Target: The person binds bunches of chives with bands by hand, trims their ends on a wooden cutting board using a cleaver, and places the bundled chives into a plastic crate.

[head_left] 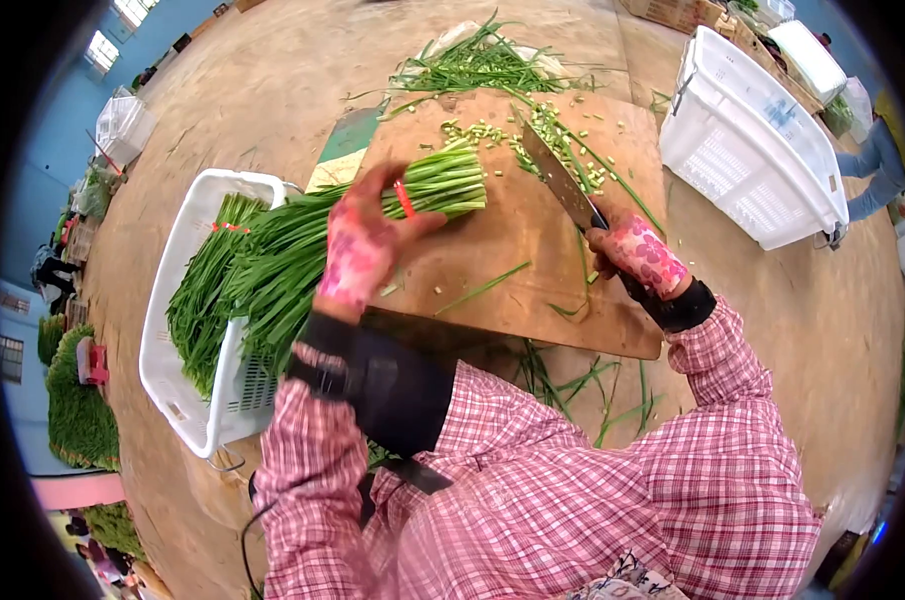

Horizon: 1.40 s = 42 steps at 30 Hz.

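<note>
A bunch of garlic chives [293, 240], tied with a red band [404, 198], lies with its pale stem ends on the wooden chopping board [513, 290]. Its leaves hang over the board's left side into a white basket [153, 350]. My left hand [363, 240] grips the bunch near the band, thumb on the near side. In my right hand [638, 255] is the handle of a knife [560, 175], its blade angled up and left, apart from the bunch. Cut stem pieces [473, 131] lie scattered beyond the bunch and around the blade.
Another banded bunch [208, 295] sits in the white basket. Loose trimmings [473, 65] are heaped past the board's far edge, and stray leaves [613, 400] lie below its near edge. A large white crate [743, 150] stands right, with a person's legs [873, 175] beside it.
</note>
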### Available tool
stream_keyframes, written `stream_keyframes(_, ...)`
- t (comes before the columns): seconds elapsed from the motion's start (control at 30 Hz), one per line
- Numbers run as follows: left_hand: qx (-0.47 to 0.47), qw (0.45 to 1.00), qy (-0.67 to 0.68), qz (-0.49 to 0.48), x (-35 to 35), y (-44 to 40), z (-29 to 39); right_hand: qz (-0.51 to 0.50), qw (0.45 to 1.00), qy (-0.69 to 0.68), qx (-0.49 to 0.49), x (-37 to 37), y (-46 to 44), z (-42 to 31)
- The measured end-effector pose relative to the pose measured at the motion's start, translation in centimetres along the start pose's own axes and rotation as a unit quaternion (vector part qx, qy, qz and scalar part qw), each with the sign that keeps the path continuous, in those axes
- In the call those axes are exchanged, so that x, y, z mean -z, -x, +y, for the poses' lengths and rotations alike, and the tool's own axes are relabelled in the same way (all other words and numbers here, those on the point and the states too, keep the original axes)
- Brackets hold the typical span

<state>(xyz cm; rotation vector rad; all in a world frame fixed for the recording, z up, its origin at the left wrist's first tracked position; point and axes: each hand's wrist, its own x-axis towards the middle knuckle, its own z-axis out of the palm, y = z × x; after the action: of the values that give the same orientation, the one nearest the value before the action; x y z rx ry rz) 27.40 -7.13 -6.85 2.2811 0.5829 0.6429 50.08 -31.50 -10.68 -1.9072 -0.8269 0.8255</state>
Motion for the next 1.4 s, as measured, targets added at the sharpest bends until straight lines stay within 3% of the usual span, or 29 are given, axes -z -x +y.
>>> stream_keyframes(0.03, -0.118, 0.972, -0.203, 0.026, 0.5, -1.2, 1.2, 0.005, 1.0, 0.0, -0.01, -0.2, -0.2, 0.1)
stream_keyframes(0.17, -0.169, 0.865, -0.471, -0.033, -3.5, -6.0, -3.4, -0.008, 1.0, 0.004, -0.008, -0.4, -0.8, 1.4)
stream_keyframes(0.23, -0.106, 0.924, -0.346, -0.122, -4.6, -7.5, -5.9, 0.014, 0.999, 0.033, -0.005, -1.3, 0.3, -0.9)
stream_keyframes(0.3, 0.033, 0.913, -0.341, -0.222, -2.8, -7.6, -0.8, 0.019, 1.0, 0.024, -0.006, -2.8, 1.0, -2.2)
stream_keyframes(0.33, 0.05, 0.915, -0.328, -0.23, -3.3, -8.4, -2.1, 0.018, 1.0, 0.011, -0.003, -3.5, 1.5, -3.3)
stream_keyframes(0.43, 0.058, 0.922, -0.303, -0.232, -3.3, -8.9, -2.7, 0.05, 0.998, -0.012, 0.044, -6.1, 1.2, -4.8)
stream_keyframes(0.67, 0.042, 0.916, -0.352, -0.189, -3.8, -8.3, -2.7, 0.021, 0.998, 0.061, 0.0, -8.1, 0.1, -6.8)
stream_keyframes(0.8, 0.05, 0.92, -0.341, -0.187, -3.9, -8.4, -3.3, 0.018, 1.0, 0.017, -0.009, -8.1, 0.2, -7.8)
stream_keyframes(1.1, 0.052, 0.917, -0.357, -0.17, -4.2, -7.9, -3.3, 0.012, 0.99, 0.125, -0.072, -9.9, -0.2, -9.5)
stream_keyframes(1.23, 0.029, 0.924, -0.349, -0.154, -5.0, -7.9, -4.4, 0.0, 0.987, 0.121, -0.105, -10.3, -3.3, -9.7)
stream_keyframes(1.33, 0.035, 0.92, -0.351, -0.169, -5.2, -8.4, -4.6, -0.043, 0.996, 0.058, -0.049, -10.0, -6.8, -8.6)
stream_keyframes(1.4, 0.033, 0.917, -0.358, -0.171, -5.5, -7.8, -4.3, -0.046, 0.993, 0.072, -0.077, -9.1, -4.7, -8.9)
